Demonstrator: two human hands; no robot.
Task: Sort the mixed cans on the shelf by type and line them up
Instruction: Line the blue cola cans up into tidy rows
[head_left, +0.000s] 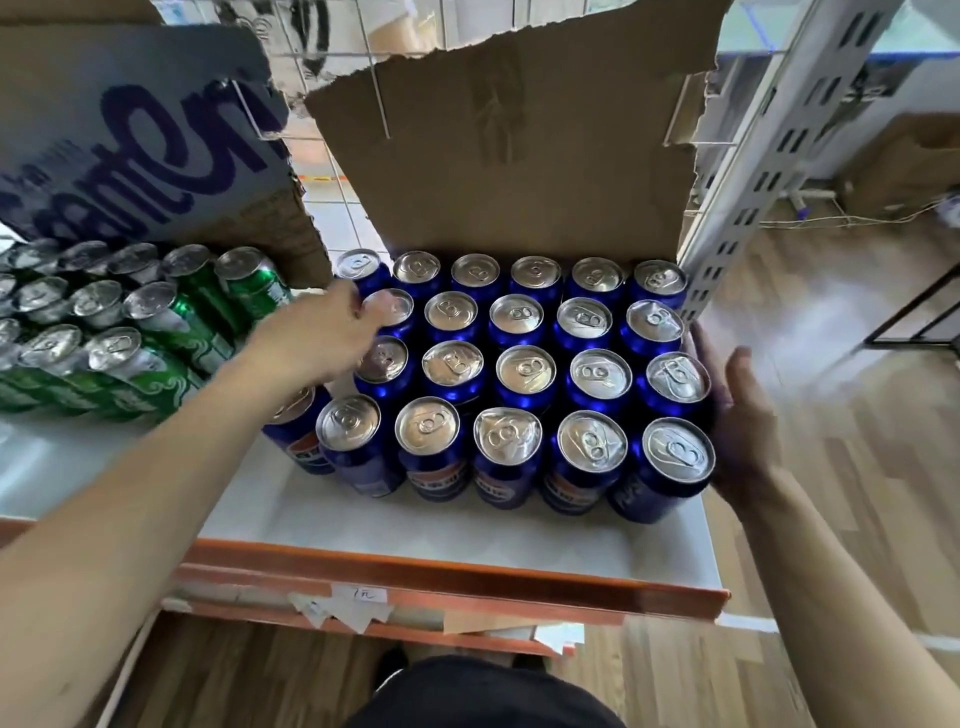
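Now my right hand (743, 410) lies flat against the blue cans (524, 374) on the shelf (415, 525), bracing the block square; my left hand (322, 338) meets its other side, near the green cans (171, 322), too blurred to tell a grip.

Paper tag (368, 593) on the shelf's (311, 512) front edge seems to say "1元" — letters on the box (130, 145) and cans (441, 475) are too blurry.
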